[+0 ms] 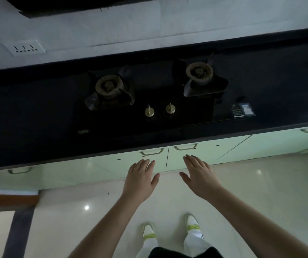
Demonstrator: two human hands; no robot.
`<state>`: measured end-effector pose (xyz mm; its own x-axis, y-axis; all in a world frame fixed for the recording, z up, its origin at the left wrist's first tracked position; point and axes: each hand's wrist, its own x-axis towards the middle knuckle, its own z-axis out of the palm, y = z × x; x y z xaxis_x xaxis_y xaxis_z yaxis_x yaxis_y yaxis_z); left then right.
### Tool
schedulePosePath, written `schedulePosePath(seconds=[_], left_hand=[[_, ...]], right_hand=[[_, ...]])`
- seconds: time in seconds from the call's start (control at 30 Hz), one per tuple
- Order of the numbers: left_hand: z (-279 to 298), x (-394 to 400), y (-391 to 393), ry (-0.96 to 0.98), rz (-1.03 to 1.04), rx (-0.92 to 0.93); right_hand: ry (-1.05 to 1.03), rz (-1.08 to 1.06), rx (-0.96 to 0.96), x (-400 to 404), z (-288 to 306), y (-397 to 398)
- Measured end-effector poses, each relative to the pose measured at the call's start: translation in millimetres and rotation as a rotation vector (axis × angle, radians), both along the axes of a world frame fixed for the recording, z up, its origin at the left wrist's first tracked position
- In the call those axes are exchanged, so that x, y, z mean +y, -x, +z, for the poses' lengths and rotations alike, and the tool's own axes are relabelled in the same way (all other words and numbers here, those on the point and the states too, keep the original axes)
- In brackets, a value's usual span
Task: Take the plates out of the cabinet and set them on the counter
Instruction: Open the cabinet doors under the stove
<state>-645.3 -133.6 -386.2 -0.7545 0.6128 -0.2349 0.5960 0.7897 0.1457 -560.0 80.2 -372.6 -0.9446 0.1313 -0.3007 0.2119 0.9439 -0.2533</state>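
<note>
Both bare hands are stretched forward with palms down and fingers spread, holding nothing: the left hand (140, 178) hangs in front of the left pale green cabinet door (131, 162), the right hand (198, 174) in front of the right pale green cabinet door (205, 151). Whether either touches a door cannot be told. Both doors are closed, so any plates behind them are hidden. Their curved metal handles (151, 151) sit just under the overhanging edge of the dark stone table (37, 112), which cuts off the door tops. Sunk in the table is a black glass two-burner gas hob (149, 94), dim and hard to read. The person's white shoes (149, 231) stand on the glossy cream tile floor (261, 192).
</note>
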Motion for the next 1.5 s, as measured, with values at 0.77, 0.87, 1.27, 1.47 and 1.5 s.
schedulePosePath(seconds=[0.77, 0.87, 1.27, 1.47, 1.5], left_hand=[[-107, 64, 50, -0.062, 0.368, -0.33], [-106, 58, 38, -0.085, 0.378, -0.319], [-83, -2, -43, 0.059, 0.491, -0.312], [-82, -14, -72, 0.041, 0.669, -0.297], [-81, -11, -82, -0.018, 0.764, -0.317]], right_hand=[[0.355, -0.334, -0.342, 25, -107, 101], [0.328, -0.362, -0.342, 21, -105, 82], [0.145, -0.512, -0.208, 7, -91, -42], [0.128, -0.59, -0.29, 16, -82, -73], [0.154, -0.651, -0.258, 14, -79, -79]])
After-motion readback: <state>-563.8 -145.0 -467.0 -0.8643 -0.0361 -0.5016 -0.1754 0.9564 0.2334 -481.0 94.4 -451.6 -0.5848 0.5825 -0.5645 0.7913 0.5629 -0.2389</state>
